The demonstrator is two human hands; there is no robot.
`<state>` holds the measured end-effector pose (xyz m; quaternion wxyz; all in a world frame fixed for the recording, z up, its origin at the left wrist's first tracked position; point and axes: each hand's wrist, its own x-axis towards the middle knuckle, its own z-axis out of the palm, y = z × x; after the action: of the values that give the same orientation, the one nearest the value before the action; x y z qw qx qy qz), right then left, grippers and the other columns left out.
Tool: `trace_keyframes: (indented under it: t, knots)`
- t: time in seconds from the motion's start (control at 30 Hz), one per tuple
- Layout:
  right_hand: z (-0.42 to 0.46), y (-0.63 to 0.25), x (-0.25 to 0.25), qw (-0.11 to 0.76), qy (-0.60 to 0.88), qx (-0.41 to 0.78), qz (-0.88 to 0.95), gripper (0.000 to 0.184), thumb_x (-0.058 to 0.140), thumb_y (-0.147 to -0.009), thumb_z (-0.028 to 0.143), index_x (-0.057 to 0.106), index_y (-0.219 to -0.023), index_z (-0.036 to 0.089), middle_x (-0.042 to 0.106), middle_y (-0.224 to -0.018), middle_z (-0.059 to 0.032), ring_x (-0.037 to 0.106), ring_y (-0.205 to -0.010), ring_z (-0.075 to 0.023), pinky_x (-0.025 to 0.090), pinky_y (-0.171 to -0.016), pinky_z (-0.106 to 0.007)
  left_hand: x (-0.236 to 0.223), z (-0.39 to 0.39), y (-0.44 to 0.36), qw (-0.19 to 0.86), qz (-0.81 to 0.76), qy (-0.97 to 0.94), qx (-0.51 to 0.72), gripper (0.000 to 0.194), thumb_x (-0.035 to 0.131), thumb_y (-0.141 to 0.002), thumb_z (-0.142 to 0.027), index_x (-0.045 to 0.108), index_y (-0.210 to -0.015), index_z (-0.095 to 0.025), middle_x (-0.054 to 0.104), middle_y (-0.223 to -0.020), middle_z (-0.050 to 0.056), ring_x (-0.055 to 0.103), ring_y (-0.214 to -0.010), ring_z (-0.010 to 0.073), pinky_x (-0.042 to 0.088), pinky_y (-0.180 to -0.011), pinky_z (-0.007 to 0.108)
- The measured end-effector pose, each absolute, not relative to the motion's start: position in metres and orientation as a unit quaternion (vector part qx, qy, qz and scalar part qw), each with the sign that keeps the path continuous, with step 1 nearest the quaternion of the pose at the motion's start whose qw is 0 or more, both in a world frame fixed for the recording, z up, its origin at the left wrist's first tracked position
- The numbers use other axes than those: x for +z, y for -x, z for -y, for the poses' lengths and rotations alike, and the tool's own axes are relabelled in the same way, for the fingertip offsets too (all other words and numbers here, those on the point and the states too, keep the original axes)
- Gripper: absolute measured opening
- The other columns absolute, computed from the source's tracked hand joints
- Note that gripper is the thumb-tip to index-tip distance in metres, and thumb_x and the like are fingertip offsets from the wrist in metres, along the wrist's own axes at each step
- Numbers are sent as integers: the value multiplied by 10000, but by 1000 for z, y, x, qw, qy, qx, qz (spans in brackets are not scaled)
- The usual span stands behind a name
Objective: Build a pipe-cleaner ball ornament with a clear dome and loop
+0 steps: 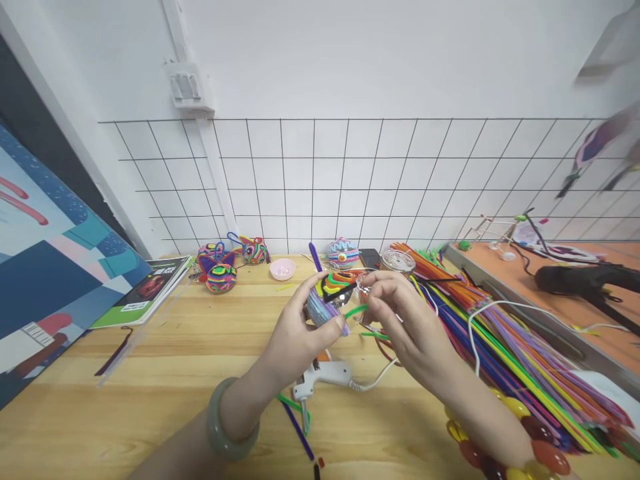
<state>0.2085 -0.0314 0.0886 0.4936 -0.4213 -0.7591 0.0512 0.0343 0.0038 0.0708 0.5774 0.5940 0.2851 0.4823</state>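
Note:
My left hand (295, 328) is closed around a rounded craft piece made of coiled pipe cleaners (320, 308), with a light blue and lilac side and a yellow, green and red top. A dark purple strand sticks up from it. My right hand (406, 321) is at its right side, thumb and fingers pinched at the end of a short green pipe cleaner (356, 311) that reaches toward the piece. Below both hands a white glue gun (327, 373) lies on the wooden table (210, 373), its nozzle pointing toward me.
Bundles of coloured pipe cleaners (515, 360) cover the right side. At the back are finished coiled ornaments (221, 278), a pink dish (283, 269) and a striped blue-pink ball (343, 253). Magazines (150, 293) lie left. A white cord (475, 333) crosses the bundles. A wire grid stands behind.

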Motion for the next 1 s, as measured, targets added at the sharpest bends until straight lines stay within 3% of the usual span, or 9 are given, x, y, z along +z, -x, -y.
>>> trace_keyframes:
  t: [0.17,0.3,0.4,0.5,0.67,1.0]
  knots:
    - [25,-220,87,546,464,88,692,159,435,-959,297,510,-846,216,554,-918,-46,558,-730,-148,481,-638,-286,74,-9,-30,622,-282,-553,477,623,699,-742,-256,453,-1313,-214,567,-1295,98,537,-1177,275,497,-912,363]
    - [25,-223,90,544,473,18,693,240,423,-965,275,547,-771,208,582,-831,-48,577,-806,-181,473,-715,-323,75,-12,-29,688,-273,-493,456,668,700,-747,-284,406,-1344,-236,585,-1258,112,633,-1007,262,558,-763,369]
    - [27,-218,90,514,444,-31,733,125,483,-935,225,586,-1005,216,599,-975,-80,594,-873,-202,500,-753,-351,76,-11,-30,698,-268,-485,454,626,690,-754,-272,437,-1322,-209,602,-1219,127,648,-950,242,561,-742,356]
    - [27,-212,87,479,415,-78,770,250,520,-910,174,566,-1149,228,593,-1033,-94,600,-939,-218,522,-787,-376,78,-9,-31,697,-265,-491,449,609,689,-752,-282,456,-1310,-216,576,-1260,133,638,-957,241,561,-696,331]
    - [27,-209,81,463,398,-142,780,220,522,-908,153,623,-1094,213,619,-950,-91,611,-856,-203,528,-684,-343,79,-6,-33,691,-275,-496,447,674,702,-737,-289,427,-1352,-245,528,-1325,121,594,-1051,267,559,-688,316]
    - [28,-210,83,462,386,-153,784,164,552,-885,116,660,-981,194,606,-872,-85,589,-773,-185,499,-609,-305,75,-5,-31,683,-271,-510,447,712,690,-767,-277,358,-1397,-255,528,-1334,117,549,-1144,288,553,-765,331]
